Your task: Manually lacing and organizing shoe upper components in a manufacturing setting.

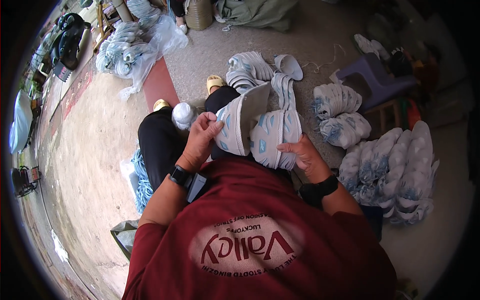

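My left hand [202, 135] pinches the edge of a white and light-blue shoe upper [231, 126], which stands tilted over my lap. Close on its right, my right hand [303, 154] grips a small stack of matching shoe uppers [268, 140], thumb on the front face and the other fingers mostly hidden behind. The two lots nearly meet between my hands. Just beyond, a few more nested uppers [285, 90] lean by my knee. A ball of white thread [184, 116] sits between my legs.
Fanned uppers [250, 67] lie on the floor ahead. Tied bundles of uppers [340, 102] and longer rows [395, 165] lie on the right, near a purple plastic stool [375, 82]. Another bundle [122, 52] with clear plastic lies far left. Blue cords [142, 180] hang beside my left leg.
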Demonstrator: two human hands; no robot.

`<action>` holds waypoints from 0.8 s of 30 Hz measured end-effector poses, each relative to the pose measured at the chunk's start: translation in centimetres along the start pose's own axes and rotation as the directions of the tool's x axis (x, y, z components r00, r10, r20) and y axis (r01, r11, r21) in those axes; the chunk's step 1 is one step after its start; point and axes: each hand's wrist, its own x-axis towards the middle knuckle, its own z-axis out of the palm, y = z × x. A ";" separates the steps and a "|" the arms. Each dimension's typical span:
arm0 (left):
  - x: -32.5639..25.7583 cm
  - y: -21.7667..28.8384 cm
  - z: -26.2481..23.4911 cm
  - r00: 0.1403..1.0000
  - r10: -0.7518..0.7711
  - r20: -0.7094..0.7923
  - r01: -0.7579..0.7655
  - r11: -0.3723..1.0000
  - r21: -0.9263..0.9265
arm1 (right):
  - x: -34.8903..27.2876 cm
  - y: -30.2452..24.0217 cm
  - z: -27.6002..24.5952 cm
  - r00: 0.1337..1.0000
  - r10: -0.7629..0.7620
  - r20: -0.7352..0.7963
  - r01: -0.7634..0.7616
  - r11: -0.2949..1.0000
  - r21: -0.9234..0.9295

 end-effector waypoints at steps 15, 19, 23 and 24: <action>-3.3 5.1 2.4 0.915 0.404 -0.009 -0.299 0.693 0.656 | 0.6 -1.0 3.4 0.919 -0.377 0.115 0.390 0.910 -0.138; -3.0 3.0 1.3 0.916 0.401 0.028 -0.386 0.857 0.342 | 1.8 0.9 5.2 0.931 -0.350 0.101 0.363 0.917 -0.168; -0.9 0.0 -0.4 0.984 0.164 -0.064 -0.154 0.979 0.134 | 2.6 2.1 6.5 0.909 -0.356 0.217 0.409 0.863 -0.297; -0.9 -0.3 -1.0 0.978 0.209 -0.013 -0.206 0.972 0.113 | 2.8 2.1 6.6 0.921 -0.297 0.252 0.340 0.928 -0.150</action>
